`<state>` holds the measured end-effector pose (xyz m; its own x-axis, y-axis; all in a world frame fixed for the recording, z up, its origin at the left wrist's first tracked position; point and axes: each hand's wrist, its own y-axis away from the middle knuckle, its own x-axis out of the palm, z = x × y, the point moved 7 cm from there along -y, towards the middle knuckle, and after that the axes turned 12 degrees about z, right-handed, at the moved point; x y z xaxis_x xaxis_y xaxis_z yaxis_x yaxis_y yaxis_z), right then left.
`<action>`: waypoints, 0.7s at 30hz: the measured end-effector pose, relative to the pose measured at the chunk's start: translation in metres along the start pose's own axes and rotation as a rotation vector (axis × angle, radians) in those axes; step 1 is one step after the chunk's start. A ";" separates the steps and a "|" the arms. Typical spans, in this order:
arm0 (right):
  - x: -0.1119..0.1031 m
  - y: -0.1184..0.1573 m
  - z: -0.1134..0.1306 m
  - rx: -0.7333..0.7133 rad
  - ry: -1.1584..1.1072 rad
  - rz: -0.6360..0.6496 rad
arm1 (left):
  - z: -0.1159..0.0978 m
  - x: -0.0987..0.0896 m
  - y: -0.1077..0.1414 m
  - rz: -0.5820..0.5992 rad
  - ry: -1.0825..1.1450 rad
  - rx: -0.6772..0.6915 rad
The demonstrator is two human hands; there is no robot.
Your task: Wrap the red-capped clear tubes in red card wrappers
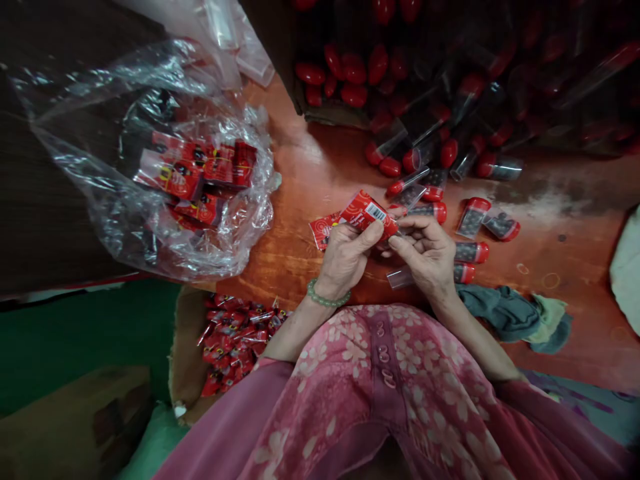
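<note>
A red printed plastic sleeve with a white barcode is held in front of my body. My left hand, wearing a green bead bracelet, is closed on it with the thumb pressed on its face. The fingers of my right hand are pinched together at the sleeve's right edge. Another red sleeve lies just beyond my left hand. Below the hands, a clear tube rests on the table, partly hidden by my right hand. Several red-capped tubes with dark contents lie right of it.
At left, a clear plastic bag holds bundles of red sleeves. A carton of red wrapped pieces stands below the table edge. Many red-capped tubes spill from a dark box at the back. Grey-green cloth lies right.
</note>
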<state>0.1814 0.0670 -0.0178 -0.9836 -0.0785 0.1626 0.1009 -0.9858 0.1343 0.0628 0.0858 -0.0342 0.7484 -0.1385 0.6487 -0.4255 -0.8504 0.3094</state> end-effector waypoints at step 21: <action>0.004 0.005 -0.001 -0.111 0.038 -0.119 | 0.008 0.007 0.001 -0.060 0.054 -0.008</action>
<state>0.1775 0.0615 -0.0172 -0.9928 0.0361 0.1143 -0.0315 -0.9986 0.0415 0.0718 0.0803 -0.0350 0.7438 -0.0597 0.6657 -0.3851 -0.8523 0.3540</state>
